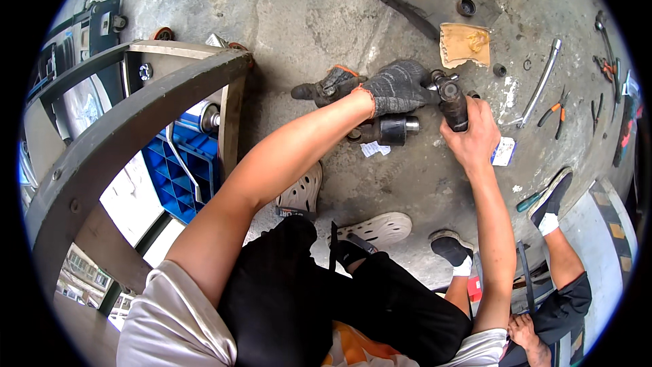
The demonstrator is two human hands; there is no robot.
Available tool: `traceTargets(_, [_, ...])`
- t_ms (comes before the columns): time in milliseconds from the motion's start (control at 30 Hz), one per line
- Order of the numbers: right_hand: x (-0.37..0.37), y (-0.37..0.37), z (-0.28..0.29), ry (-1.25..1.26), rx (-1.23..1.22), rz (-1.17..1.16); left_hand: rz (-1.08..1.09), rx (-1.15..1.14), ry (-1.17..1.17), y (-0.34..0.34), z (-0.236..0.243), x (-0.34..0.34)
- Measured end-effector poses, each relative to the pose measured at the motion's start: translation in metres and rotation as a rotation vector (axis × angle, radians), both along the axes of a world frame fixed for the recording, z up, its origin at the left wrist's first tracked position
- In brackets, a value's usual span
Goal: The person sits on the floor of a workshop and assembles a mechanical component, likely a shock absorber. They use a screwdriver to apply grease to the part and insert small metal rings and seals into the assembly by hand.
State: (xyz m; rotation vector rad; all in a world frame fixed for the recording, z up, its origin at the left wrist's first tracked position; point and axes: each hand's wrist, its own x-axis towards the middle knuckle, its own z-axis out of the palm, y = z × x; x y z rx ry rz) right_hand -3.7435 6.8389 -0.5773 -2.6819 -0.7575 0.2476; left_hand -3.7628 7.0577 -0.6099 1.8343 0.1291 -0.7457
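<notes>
White paper label (504, 151) just right of bare right hand (470, 137), which grips dark greasy cylindrical metal shaft (452, 100); gloved left hand (397, 86) clasps its top.

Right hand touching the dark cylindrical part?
Touching. Head view shows the bare right hand wrapped around the dark cylindrical part, fingers closed on its lower end.

Pliers (551, 113), metal bar (541, 84), blue crate (182, 170)

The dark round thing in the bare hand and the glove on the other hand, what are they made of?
The cylinder part looks like metal, dull, dark and greasy, with a bare shiny stub on the similar piece beside it. The glove on the left hand looks like grey knitted fabric, soiled, with an orange cuff edge.
</notes>
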Motion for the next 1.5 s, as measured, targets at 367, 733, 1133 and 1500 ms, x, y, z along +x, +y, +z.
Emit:
traceTargets(367, [-0.001,-0.002,0.002,0.005,0.000,-0.026,0.061,-0.028,0.025,-0.004,0.013,-0.001])
traceTargets(733, [-0.025,0.005,-0.001,0.063,0.045,0.040,0.078,0.330,-0.169,-0.013,0.020,-0.042])
traceTargets(1133, [-0.029,0.003,-0.003,0.055,0.049,0.044,0.060,0.416,-0.204,-0.019,0.025,-0.052])
traceTargets(1500, [-0.030,0.004,-0.002,0.049,0.018,0.061,-0.070,0.520,-0.244,-0.013,0.030,-0.049])
